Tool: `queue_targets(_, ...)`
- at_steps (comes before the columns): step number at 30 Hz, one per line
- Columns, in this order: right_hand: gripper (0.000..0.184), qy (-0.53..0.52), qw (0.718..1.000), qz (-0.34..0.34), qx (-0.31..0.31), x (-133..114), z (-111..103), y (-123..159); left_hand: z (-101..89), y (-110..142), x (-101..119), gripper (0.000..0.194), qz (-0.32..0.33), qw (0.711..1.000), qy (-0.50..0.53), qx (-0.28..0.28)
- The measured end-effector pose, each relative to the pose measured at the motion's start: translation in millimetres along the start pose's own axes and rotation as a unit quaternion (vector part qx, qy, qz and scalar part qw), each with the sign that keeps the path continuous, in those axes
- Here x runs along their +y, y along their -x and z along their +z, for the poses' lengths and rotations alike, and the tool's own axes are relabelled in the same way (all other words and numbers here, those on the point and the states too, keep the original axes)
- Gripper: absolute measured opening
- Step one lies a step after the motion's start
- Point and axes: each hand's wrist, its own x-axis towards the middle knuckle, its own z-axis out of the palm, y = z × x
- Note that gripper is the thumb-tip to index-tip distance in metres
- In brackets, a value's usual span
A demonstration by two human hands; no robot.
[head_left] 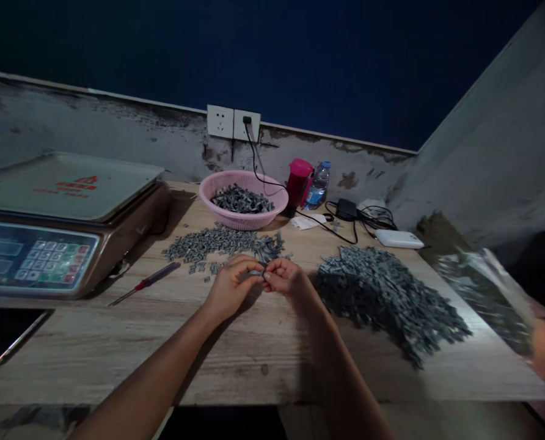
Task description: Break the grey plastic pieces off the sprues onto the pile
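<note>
Both the left hand [229, 287] and right hand [287, 277] pinch a small grey metal piece [254, 273] between closed fingers.

Worn on the head, the camera looks forward and down over the person's forearms, facing the wall [117, 122] behind the wooden tabletop [117, 354]. It sits close above the hands [229, 287], its wide view taking in the whole tabletop; the smeared object at far right, perhaps a clear plastic bag [487, 299], is blurred.

Bare forearms [153, 373] & hands [229, 287]
</note>
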Motion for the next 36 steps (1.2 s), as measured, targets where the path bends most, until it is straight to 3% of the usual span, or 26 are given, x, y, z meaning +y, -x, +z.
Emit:
queue_targets(10,0.021,0.06,0.998,-0.029,-0.023,0.6,-5.4,-0.2,-5.9,-0.7,-1.0,0.01,0.042,0.995,-0.066,-0.065)
queue_targets(18,0.024,0.071,0.992,-0.068,0.08,19.0,8.8,-7.3,-0.7,2.9,-7.9,0.009,0.1,0.968,-0.231,-0.027)
queue_targets(23,0.019,0.14,0.98,-0.068,0.123,21.9,11.4,-5.8,4.5,6.1,-7.3,0.012,0.093,0.955,-0.28,-0.031)
queue_targets(29,0.015,0.126,0.981,-0.069,0.129,27.9,15.7,-7.3,9.9,8.9,-7.6,0.012,0.055,0.952,-0.301,-0.029)
queue_targets(32,0.009,0.194,0.966,-0.09,0.147,32.0,16.9,-7.3,9.7,9.0,-7.3,0.011,0.044,0.947,-0.315,-0.032)
queue_targets(36,0.011,0.326,0.924,-0.116,0.165,28.7,19.2,-2.7,9.3,9.1,-6.6,0.009,0.049,0.944,-0.326,-0.028)
